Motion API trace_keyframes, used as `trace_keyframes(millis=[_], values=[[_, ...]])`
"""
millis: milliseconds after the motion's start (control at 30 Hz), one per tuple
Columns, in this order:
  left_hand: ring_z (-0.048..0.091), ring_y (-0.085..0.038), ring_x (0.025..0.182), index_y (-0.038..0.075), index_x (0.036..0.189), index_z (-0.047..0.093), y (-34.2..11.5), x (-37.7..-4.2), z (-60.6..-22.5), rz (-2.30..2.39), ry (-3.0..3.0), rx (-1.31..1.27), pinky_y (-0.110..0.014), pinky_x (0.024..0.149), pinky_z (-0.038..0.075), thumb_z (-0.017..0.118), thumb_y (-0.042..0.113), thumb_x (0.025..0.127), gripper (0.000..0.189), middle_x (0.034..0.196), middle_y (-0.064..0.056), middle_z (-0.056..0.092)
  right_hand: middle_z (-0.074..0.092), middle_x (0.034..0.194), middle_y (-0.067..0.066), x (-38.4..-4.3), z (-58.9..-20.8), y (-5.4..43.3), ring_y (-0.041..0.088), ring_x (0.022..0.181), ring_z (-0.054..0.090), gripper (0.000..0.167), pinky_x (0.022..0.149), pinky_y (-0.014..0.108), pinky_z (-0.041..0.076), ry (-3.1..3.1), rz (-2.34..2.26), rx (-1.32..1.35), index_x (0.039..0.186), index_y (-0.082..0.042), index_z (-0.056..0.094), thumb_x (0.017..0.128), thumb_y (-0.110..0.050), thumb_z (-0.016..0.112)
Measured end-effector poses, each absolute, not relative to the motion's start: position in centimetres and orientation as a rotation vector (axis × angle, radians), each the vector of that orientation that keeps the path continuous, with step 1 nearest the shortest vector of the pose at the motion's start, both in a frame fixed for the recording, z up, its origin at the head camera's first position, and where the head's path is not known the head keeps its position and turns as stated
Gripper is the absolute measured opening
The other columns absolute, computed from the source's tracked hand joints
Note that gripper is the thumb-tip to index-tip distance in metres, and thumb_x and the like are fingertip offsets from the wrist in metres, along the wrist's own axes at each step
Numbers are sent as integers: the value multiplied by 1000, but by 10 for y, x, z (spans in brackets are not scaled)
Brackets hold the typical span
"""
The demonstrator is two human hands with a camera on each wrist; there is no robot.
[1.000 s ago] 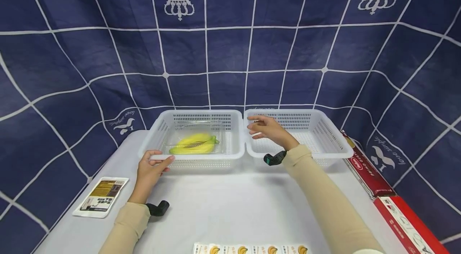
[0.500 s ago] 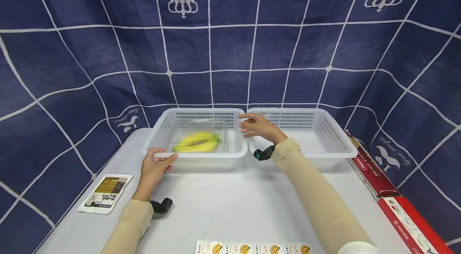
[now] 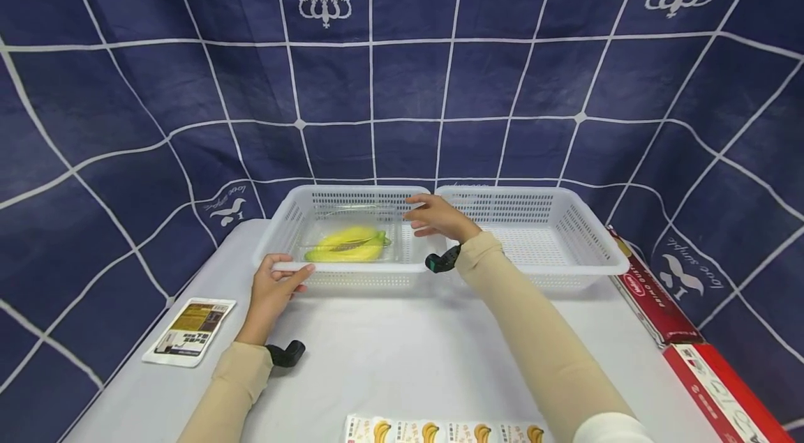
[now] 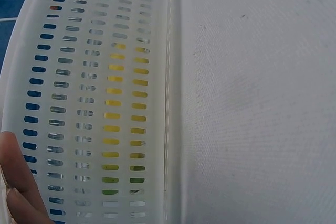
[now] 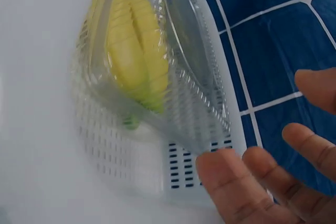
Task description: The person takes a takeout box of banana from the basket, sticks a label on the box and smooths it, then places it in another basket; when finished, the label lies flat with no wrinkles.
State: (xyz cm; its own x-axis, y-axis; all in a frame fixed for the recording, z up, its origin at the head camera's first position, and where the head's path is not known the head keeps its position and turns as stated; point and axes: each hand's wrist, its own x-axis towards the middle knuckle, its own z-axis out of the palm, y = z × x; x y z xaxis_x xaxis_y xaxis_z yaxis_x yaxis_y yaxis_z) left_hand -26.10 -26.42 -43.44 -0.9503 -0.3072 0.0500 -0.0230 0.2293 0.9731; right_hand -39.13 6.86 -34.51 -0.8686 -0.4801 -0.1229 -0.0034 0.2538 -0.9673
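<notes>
My left hand point(image 3: 269, 298) grips the near left rim of the white plastic basket point(image 3: 377, 267) on the left, thumb and fingers on its edge. Yellow bananas point(image 3: 345, 248) with green tips lie inside that basket in a clear plastic clamshell box point(image 5: 123, 100), whose lid stands up at the back. Through the basket's slots the yellow also shows in the left wrist view. My right hand point(image 3: 441, 217) hovers over the basket's right side with fingers apart and nothing between them. Its fingertips point(image 5: 226, 166) appear close to the box's corner; whether they touch it I cannot tell.
A second white basket point(image 3: 534, 268) adjoins on the right. Red boxes point(image 3: 656, 300) point(image 3: 722, 387) line the table's right edge. A flat white packet point(image 3: 190, 333) lies at left. A strip of banana stickers point(image 3: 449, 431) lies at the near edge. A dark blue curtain point(image 3: 402, 80) hangs behind.
My right hand has moved left, from over the right basket to the left basket's right side. My left hand keeps its grip on the rim. The whole view has shifted slightly.
</notes>
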Motion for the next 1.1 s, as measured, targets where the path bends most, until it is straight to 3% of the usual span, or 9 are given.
trace_keyframes(millis=[200, 533, 800, 1100], values=[[72, -8, 65, 1, 136, 45, -263, -262, -434, -1800, -2268, 309, -20, 60, 49, 81, 16, 100, 53, 81, 9, 68, 38, 168, 24, -395, -341, 57, 50, 146, 48, 67, 116, 50, 49, 2146, -1566, -347, 168, -3, 32, 109, -12, 62], [70, -6, 62, 2, 135, 45, -262, -261, -436, -1816, -2255, 310, -21, 59, 49, 81, 15, 99, 53, 81, 9, 67, 30, 174, 20, -400, -341, 41, 49, 146, 45, 73, 116, 51, 48, 2096, -1504, -232, 172, -12, 29, 108, -11, 63], [70, -6, 63, 1, 136, 45, -262, -262, -435, -1817, -2256, 307, -23, 61, 50, 81, 14, 99, 53, 84, 7, 67, 16, 179, 17, -401, -346, 30, 59, 151, 34, 76, 119, 60, 42, 2079, -1419, -206, 173, -19, 25, 107, -13, 62], [74, -13, 68, 1, 137, 45, -264, -262, -434, -1814, -2261, 303, -22, 61, 51, 81, 16, 100, 54, 84, 6, 68, 23, 176, 18, -407, -347, 24, 54, 153, 35, 79, 119, 59, 43, 2004, -1411, -194, 175, -21, 20, 108, -8, 61]])
